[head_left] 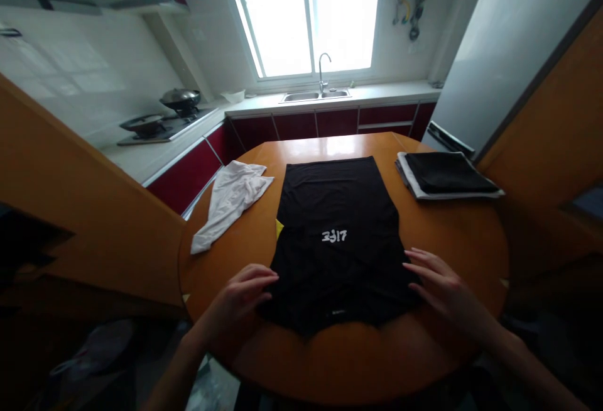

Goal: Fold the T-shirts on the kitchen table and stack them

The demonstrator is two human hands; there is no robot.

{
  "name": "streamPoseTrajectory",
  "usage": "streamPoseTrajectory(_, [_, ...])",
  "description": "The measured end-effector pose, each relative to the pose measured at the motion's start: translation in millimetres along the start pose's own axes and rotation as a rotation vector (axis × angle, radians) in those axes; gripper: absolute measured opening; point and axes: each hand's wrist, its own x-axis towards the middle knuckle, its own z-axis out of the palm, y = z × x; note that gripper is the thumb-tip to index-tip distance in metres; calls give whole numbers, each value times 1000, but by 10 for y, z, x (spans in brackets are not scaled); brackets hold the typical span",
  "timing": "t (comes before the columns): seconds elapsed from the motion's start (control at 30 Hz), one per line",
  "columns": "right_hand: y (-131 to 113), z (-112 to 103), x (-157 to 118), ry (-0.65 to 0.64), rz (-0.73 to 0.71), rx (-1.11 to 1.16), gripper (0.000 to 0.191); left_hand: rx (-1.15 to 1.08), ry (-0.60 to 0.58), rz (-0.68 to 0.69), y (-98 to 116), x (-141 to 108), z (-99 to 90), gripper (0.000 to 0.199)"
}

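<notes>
Nearest the head camera, the left hand (247, 286) and right hand (438, 285) flank the near end of the black garment (336, 200), about equally close. Left fingers lie together, thumb just apart; right fingers are loosely spread, seemingly pinching nothing. The garment lies flat mid-tabletop (459, 229), long axis running away between them. Bare room borders its near edge; white cloth (230, 200) lies left, a folded stack (447, 175) right.

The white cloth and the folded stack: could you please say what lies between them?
The black garment lies spread between the white cloth and the folded stack, in the head view.
</notes>
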Motion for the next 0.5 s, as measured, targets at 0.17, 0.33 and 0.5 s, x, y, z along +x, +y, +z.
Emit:
streamPoseTrajectory(0.17, [26,13,-254,-66,-62,-59,27,19,-34,89,41,-295,94,27])
streamPoseTrajectory(0.33, [-50,87,-304,-105,-95,-73,26,119,58,157,101,-396,198,22])
streamPoseTrajectory(0.5, [-142,115,-258,-117,-110,-104,21,290,50,156,134,-413,320,21])
